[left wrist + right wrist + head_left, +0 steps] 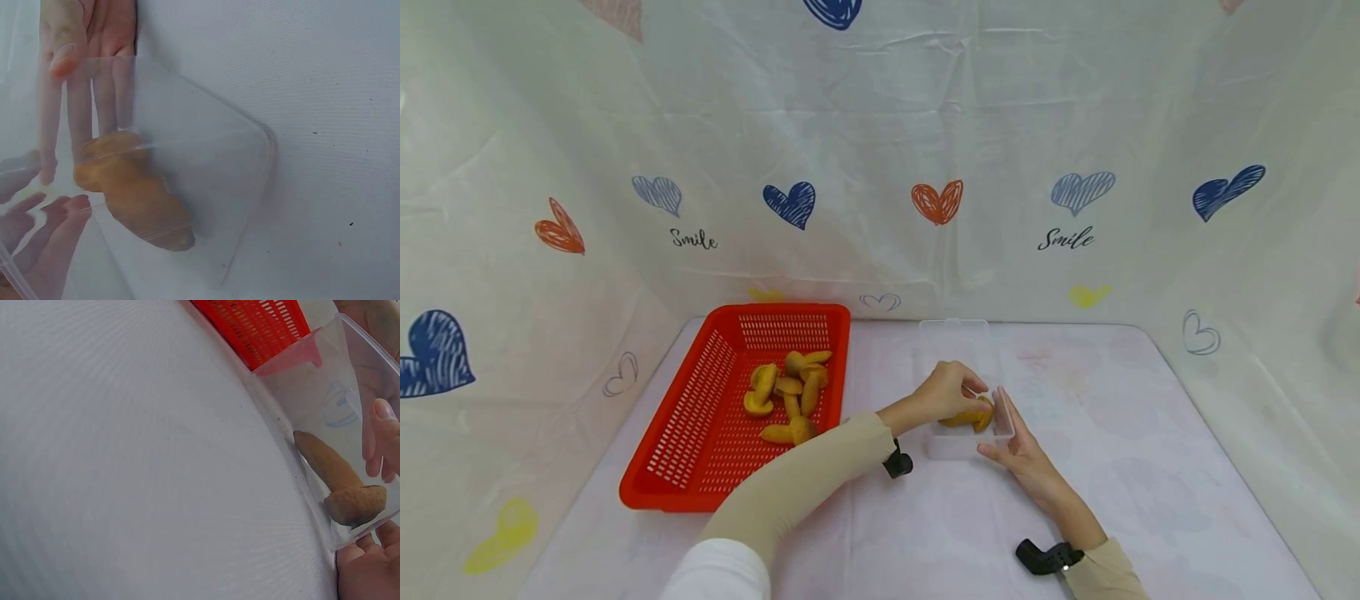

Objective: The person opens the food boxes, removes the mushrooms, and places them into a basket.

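A clear plastic box [958,450] stands on the table with its transparent lid [953,333] folded back. Inside lies a brown-yellow mushroom [340,481], its cap and thick stem visible through the wall. My left hand [947,392] reaches over the box, fingers bent and loose; through the plastic in the right wrist view, its fingertips [375,465] appear above the mushroom, apart from it. My right hand [1026,467] rests against the box's right side, its fingers straight along the wall and the thumb near the front corner.
To the left stands a red perforated basket [677,492] with several mushrooms [790,387] in it. My left forearm [808,483] passes over the basket's right front edge. Behind the white-covered table [1120,467] hangs a sheet [865,108] printed with hearts.
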A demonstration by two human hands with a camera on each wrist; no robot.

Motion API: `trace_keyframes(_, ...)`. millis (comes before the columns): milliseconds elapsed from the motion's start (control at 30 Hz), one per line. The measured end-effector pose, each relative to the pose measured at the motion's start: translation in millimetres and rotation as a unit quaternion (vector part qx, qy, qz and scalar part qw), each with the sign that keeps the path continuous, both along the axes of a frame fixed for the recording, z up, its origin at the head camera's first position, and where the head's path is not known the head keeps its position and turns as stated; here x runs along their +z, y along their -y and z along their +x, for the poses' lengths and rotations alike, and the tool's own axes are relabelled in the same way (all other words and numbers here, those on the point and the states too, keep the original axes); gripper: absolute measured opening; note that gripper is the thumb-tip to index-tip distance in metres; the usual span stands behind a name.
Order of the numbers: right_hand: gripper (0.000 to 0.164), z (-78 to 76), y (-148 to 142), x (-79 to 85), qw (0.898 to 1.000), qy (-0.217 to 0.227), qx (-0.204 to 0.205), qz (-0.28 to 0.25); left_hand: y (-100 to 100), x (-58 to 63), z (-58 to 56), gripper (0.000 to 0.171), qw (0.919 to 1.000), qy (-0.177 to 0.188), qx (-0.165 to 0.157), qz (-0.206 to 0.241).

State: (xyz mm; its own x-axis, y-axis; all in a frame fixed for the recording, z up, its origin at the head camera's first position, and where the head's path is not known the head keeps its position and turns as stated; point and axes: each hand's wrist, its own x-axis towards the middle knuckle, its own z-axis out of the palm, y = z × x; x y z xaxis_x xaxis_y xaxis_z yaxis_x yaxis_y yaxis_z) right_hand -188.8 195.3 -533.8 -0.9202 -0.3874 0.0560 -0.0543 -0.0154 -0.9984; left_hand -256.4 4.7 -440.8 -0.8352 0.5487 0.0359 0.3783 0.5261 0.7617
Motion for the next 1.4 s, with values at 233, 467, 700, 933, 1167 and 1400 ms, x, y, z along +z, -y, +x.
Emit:
trace_keyframes(233, 0.101, 0.3, 2, -1.2, 1.000, -0.002, 0.004, -0.015, -4, -5.7, 0.6, 0.032, 0.9992, -0.020, 0.002, -0.034)
trace_keyframes(467, 0.102, -0.8, 3, -1.9, 1.000, -0.002, 0.003, -0.012, -7, -7.9, 0.5, 0.033, 0.9969, -0.041, 0.005, -0.067)
trace_keyframes(700, 0.101, -2.0, 3, -0.3, 1.000, -0.006, -0.002, -0.007, -10, -12.7, 0.2, 0.032, 0.9936, -0.061, 0.014, -0.094)
trace_keyframes(933, 0.100, -3.0, 4, 0.5, 1.000, -0.008, -0.004, -0.006, -13, -13.8, 1.7, 0.036, 0.9919, -0.051, 0.028, -0.113)
trace_keyframes(1167, 0.100, -3.6, 3, 0.5, 1.000, -0.013, -0.002, -0.009, -17, -14.6, 2.5, 0.041, 0.9901, -0.019, 0.039, -0.133)
trace_keyframes(1400, 0.100, -3.9, 3, -1.8, 1.000, -0.012, -0.001, -0.014, -17, -17.2, 3.0, 0.044, 0.9894, -0.027, 0.035, -0.138)
